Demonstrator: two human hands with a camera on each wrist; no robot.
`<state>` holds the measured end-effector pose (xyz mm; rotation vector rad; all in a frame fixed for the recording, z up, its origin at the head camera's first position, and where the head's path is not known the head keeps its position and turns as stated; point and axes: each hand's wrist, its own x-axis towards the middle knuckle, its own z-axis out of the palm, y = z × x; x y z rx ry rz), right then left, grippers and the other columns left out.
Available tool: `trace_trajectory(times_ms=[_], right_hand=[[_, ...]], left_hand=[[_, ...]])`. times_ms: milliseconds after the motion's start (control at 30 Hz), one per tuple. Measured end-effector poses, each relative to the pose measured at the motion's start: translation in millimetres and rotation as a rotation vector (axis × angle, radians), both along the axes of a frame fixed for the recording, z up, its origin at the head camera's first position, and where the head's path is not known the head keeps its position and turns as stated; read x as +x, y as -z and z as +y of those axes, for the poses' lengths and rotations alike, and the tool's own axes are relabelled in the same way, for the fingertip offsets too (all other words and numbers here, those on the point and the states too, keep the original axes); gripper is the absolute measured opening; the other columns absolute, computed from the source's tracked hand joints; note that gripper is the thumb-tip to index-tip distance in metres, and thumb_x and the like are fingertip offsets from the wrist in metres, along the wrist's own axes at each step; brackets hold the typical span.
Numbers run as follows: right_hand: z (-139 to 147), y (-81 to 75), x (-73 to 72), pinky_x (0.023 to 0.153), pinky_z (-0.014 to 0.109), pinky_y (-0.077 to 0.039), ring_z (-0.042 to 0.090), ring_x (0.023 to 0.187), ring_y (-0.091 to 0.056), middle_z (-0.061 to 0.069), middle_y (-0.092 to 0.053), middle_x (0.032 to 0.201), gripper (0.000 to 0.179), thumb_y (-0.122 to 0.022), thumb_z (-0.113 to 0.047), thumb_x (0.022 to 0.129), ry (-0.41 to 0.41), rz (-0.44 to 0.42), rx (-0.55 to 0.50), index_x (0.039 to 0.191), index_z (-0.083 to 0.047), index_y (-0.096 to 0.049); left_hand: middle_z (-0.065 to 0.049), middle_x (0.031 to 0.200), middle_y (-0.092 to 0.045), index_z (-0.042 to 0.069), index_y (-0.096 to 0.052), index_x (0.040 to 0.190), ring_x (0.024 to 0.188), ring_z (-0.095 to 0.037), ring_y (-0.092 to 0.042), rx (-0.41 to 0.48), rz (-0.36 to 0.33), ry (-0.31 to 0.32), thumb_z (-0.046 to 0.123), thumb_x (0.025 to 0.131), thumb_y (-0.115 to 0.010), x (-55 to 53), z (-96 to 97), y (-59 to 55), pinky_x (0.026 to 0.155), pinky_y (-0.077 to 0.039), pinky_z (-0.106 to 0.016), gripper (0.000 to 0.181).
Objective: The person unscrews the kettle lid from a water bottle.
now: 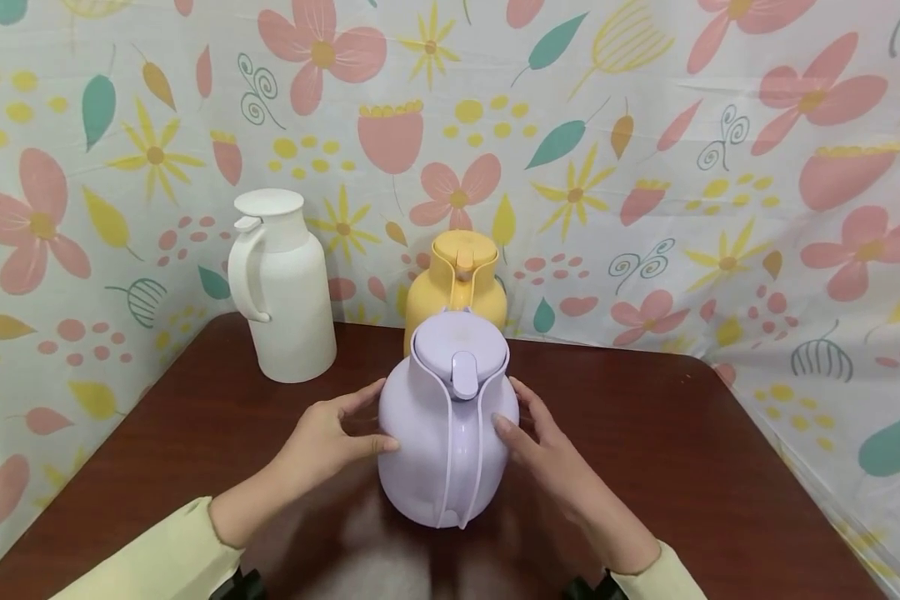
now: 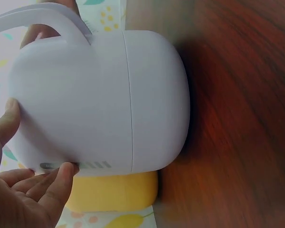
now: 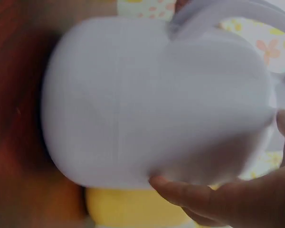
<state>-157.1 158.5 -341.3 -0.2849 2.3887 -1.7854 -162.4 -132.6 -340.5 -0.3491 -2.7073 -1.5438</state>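
A lavender thermos jug (image 1: 412,454) stands upright at the middle of the table, its handle and lid lever turned toward me. My left hand (image 1: 322,437) grips its left side, thumb in front and fingers reaching round the back. On the opposite side my right hand (image 1: 558,458) holds it the same way. In the left wrist view, the left fingertips (image 2: 64,175) press beside a row of small slots on the jug's body. The right wrist view is blurred but shows the right thumb and fingers against the smooth lavender wall.
Right behind the lavender jug is a yellow thermos jug (image 1: 422,304), partly hidden by it. A taller white thermos jug (image 1: 300,296) stands at the back left. The dark wooden table (image 1: 645,450) meets a flower-patterned cloth (image 1: 622,275) behind it.
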Motion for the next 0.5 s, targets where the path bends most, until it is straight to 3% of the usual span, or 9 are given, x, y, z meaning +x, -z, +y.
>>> trace_trajectory(times_ms=[33,100,200,233,267,367,500], right_hand=[[1,-2.5,2.5,0.114,0.057,-0.043,0.043,0.146,-0.034,0.024,-0.028,0.161,0.071,-0.054,-0.024,0.104,0.012,0.037,0.033,0.163,-0.01,-0.017],[2,-7.5,9.5,0.119,0.046,-0.041,0.036,0.15,-0.034,0.02,-0.03,0.163,0.066,-0.054,-0.02,0.105,0.064,0.142,0.05,0.162,-0.01,-0.023],[-2,-12.2,22.3,0.113,0.024,-0.045,0.017,0.146,-0.045,0.009,-0.045,0.157,0.052,-0.052,-0.01,0.105,0.16,0.329,-0.081,0.155,-0.009,-0.04],[-3,-12.8,26.2,0.11,0.019,-0.046,0.011,0.143,-0.049,0.004,-0.05,0.154,0.047,-0.051,-0.007,0.105,0.155,0.378,-0.165,0.152,-0.009,-0.044],[-4,-12.5,29.3,0.109,0.014,-0.045,0.006,0.14,-0.052,0.001,-0.054,0.151,0.044,-0.048,-0.004,0.105,0.118,0.416,-0.262,0.149,-0.009,-0.048],[-7,-7.3,34.6,0.11,0.019,-0.047,0.004,0.137,-0.056,-0.003,-0.06,0.146,0.041,-0.04,-0.002,0.107,-0.064,0.436,-0.485,0.145,-0.011,-0.053],[-9,2.9,37.6,0.111,0.022,-0.048,0.007,0.136,-0.057,-0.003,-0.061,0.145,0.038,-0.038,-0.008,0.11,-0.249,0.303,-0.579,0.143,-0.014,-0.055]], left_hand=[[-0.01,0.139,-0.067,0.017,-0.054,0.149,0.135,-0.031,-0.06,-0.012,0.0,-0.006,0.036,0.079,-0.088,-0.2,-0.1,-0.4,0.107,-0.05,-0.051,0.08],[-0.012,0.139,-0.067,0.017,-0.055,0.149,0.135,-0.032,-0.059,-0.036,0.014,-0.007,0.036,0.079,-0.088,-0.1,-0.7,-0.8,0.107,-0.05,-0.051,0.08],[-0.013,0.139,-0.067,0.018,-0.055,0.149,0.135,-0.033,-0.059,-0.043,0.015,-0.011,0.037,0.078,-0.089,0.4,-0.7,-1.5,0.106,-0.051,-0.051,0.08],[-0.014,0.139,-0.067,0.017,-0.055,0.149,0.135,-0.033,-0.059,-0.045,0.018,-0.008,0.037,0.078,-0.089,0.7,-0.7,-2.1,0.106,-0.05,-0.052,0.081],[-0.015,0.14,-0.066,0.017,-0.055,0.149,0.135,-0.034,-0.059,-0.048,0.021,-0.007,0.037,0.078,-0.089,1.0,-0.7,-2.6,0.107,-0.05,-0.052,0.081],[-0.015,0.145,-0.062,0.019,-0.056,0.149,0.138,-0.035,-0.056,-0.061,0.018,-0.01,0.038,0.078,-0.089,1.2,-0.6,-3.8,0.109,-0.048,-0.054,0.08],[-0.015,0.148,-0.059,0.02,-0.056,0.149,0.139,-0.034,-0.055,-0.068,0.01,-0.008,0.038,0.078,-0.089,-0.2,-0.7,-3.1,0.109,-0.048,-0.053,0.08]])
